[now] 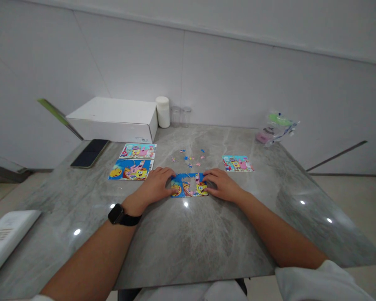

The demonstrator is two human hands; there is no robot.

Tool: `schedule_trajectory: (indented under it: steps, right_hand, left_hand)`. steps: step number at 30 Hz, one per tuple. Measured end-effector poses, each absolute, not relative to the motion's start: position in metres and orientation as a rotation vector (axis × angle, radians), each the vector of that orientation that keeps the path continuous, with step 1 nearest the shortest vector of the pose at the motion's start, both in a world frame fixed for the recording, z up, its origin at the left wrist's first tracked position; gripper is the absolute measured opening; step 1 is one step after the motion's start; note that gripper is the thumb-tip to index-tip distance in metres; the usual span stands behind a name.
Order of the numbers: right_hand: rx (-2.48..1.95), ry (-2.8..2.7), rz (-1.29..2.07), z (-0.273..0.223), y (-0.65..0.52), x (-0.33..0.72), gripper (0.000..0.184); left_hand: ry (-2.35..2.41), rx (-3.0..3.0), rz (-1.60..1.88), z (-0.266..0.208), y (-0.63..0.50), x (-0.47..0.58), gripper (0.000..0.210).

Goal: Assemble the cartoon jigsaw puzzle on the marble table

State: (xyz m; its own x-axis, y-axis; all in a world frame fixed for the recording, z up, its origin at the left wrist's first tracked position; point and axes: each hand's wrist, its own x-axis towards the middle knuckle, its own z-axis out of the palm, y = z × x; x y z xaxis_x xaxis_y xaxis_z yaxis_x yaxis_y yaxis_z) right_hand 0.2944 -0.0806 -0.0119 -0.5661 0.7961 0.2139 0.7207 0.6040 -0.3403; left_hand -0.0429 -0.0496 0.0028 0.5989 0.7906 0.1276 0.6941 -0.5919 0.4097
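Observation:
A partly filled jigsaw puzzle (185, 190) with a blue cartoon picture lies flat on the table in front of me. Bare grey shows through a gap in its middle. My left hand (158, 184) grips its left edge, thumb low and fingers at the upper corner. On the opposite side my right hand (224, 185) holds the right edge the same way. Several loose puzzle pieces (190, 158), blue and pink, are scattered just beyond it. To the left lie two picture cards, a light blue one (138, 150) above a darker blue one (131, 169).
A finished-looking small puzzle (238, 163) lies to the right. Farther back are a white box (113, 119), a white bottle (163, 112), two clear glasses (186, 117) and a plastic bag (275, 128). A phone (90, 153) and a white object (9, 234) are at left.

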Motion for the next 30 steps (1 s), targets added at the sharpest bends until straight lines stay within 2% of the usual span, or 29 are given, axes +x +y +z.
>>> schedule_trajectory:
  steps: [8, 13, 20, 25, 30]
  right_hand:
    - [-1.242, -2.425, 0.340, -0.012, -0.083, 0.284, 0.031]
    - [-1.296, -2.224, 0.483, 0.002, -0.073, 0.282, 0.019]
    - [-1.439, -2.184, 0.389, 0.027, -0.022, 0.264, 0.015]
    - [-1.640, -2.343, 0.293, 0.036, 0.031, 0.229, 0.025]
    - [-1.777, -2.430, 0.261, 0.022, 0.052, 0.209, 0.031]
  left_hand:
    - [1.172, 2.479, 0.458, 0.006, -0.045, -0.047, 0.040]
    - [1.201, 2.407, 0.775, -0.001, -0.040, -0.041, 0.022]
    - [1.346, 2.134, 1.025, -0.013, -0.036, -0.031, 0.017]
    - [1.361, 2.062, 1.096, -0.011, -0.033, -0.029, 0.016]
    - [1.372, 2.038, 1.124, -0.010, -0.032, -0.029, 0.016]
